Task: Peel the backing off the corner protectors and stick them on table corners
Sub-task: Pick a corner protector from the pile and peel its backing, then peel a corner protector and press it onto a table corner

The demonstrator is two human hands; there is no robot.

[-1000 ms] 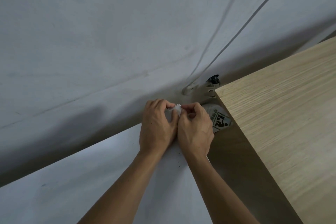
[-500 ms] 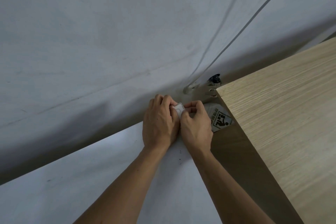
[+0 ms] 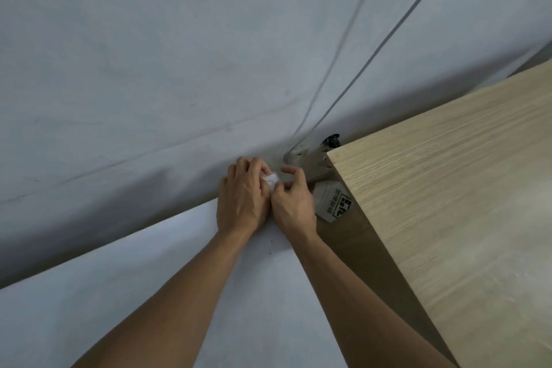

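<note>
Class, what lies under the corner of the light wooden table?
A white packet with black print shows below the corner of the light wooden table. The table covers its right part, so its full shape and anything further underneath cannot be seen.

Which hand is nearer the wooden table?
The right hand: it lies between the wooden table and the left hand, which grips the white corner protector.

Near the centre, the left hand (image 3: pixel 243 197) grips a small white corner protector (image 3: pixel 271 182); the right hand (image 3: pixel 294 203), at its 4 o'clock, picks at it. A wooden table (image 3: pixel 448 203) fills 3 to 5 o'clock, with a printed packet (image 3: pixel 334 203) beside its corner.
</note>
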